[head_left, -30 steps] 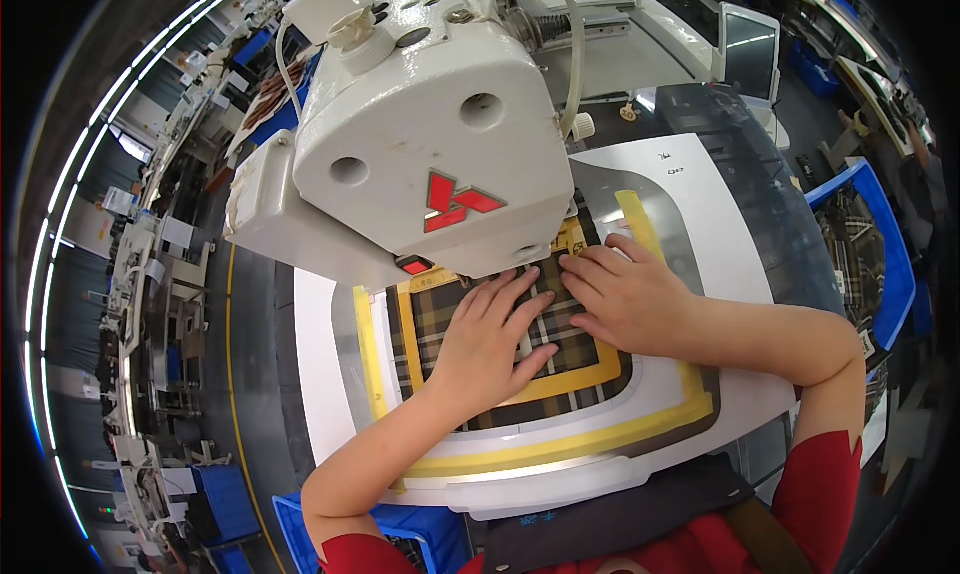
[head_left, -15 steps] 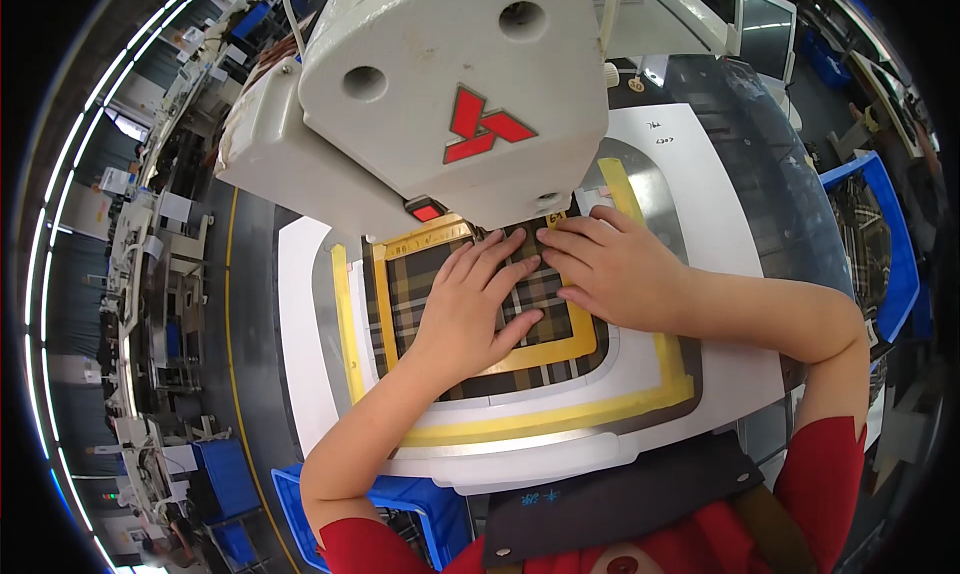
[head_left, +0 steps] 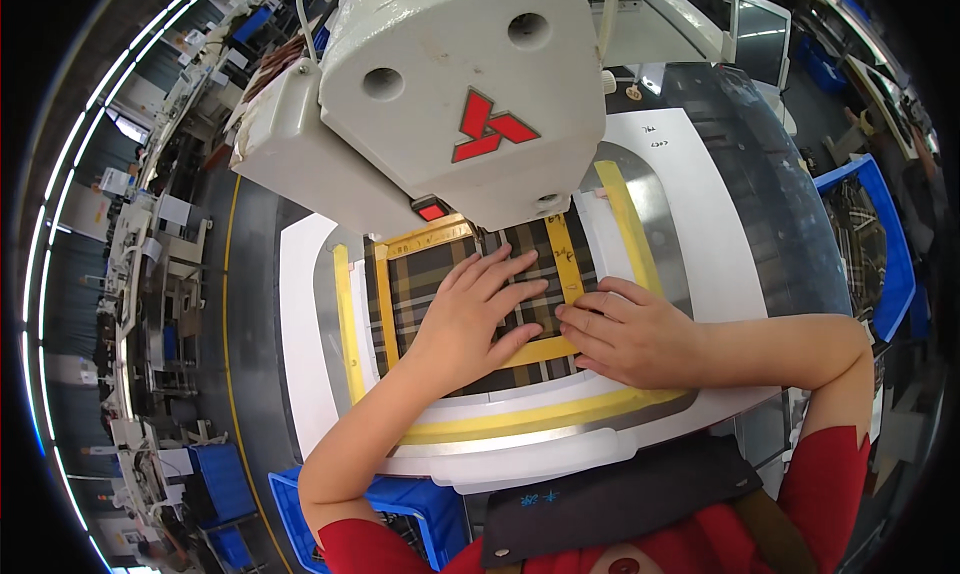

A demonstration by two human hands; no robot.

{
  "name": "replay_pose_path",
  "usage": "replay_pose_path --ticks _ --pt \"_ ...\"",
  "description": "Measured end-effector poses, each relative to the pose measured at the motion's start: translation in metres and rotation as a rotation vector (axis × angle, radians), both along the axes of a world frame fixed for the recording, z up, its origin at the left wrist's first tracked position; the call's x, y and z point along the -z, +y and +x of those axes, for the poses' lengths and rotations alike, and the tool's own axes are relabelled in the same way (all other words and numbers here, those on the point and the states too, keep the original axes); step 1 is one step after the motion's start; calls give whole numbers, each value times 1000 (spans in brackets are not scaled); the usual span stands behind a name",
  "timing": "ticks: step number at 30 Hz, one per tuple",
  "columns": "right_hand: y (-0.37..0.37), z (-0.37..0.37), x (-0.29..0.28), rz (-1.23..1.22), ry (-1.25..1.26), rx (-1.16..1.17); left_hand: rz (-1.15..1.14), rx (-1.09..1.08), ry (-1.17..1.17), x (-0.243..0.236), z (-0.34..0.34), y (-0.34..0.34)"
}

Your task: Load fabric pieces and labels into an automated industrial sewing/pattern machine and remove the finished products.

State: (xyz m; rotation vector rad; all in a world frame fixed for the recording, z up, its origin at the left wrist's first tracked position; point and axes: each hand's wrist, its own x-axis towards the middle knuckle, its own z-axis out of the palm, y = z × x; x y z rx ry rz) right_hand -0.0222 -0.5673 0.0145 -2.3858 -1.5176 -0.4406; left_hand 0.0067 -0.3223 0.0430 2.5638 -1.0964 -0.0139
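Dark plaid fabric (head_left: 415, 284) lies under a yellow rectangular frame (head_left: 565, 259) that has handwriting on its bars. My left hand (head_left: 470, 319) rests flat on the fabric inside the frame, its fingers spread and their tips close to the needle area of a white sewing machine head (head_left: 440, 94). At the frame's lower right corner lies my right hand (head_left: 640, 339), fingers stretched out, tips touching the right bar. Neither hand grips anything. The machine head overhangs the frame's far edge and partly hides it.
Around the fabric is a clamp plate edged with yellow tape (head_left: 500, 429), on a white sheet (head_left: 725, 214). Blue bins stand at the right (head_left: 895, 264) and below left (head_left: 440, 519), the right one holding plaid pieces. A monitor (head_left: 760, 39) stands at the back right.
My right hand has slid toward me along the frame's right bar, from its upper part to the lower corner. My left hand stays nearly in place, its fingers spread slightly wider.
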Motion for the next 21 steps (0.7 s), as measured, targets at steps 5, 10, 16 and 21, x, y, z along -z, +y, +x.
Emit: replay_pose_path --ticks 5,10,16,21 --pt "-1 1 1 -7 33 -1 80 94 105 -12 -20 13" --pt "1 3 1 17 -3 -1 76 107 105 -11 -25 16" --pt "2 7 4 53 19 -7 62 119 116 -8 -21 18" --pt "5 7 6 89 51 -14 44 121 115 -6 -22 21"
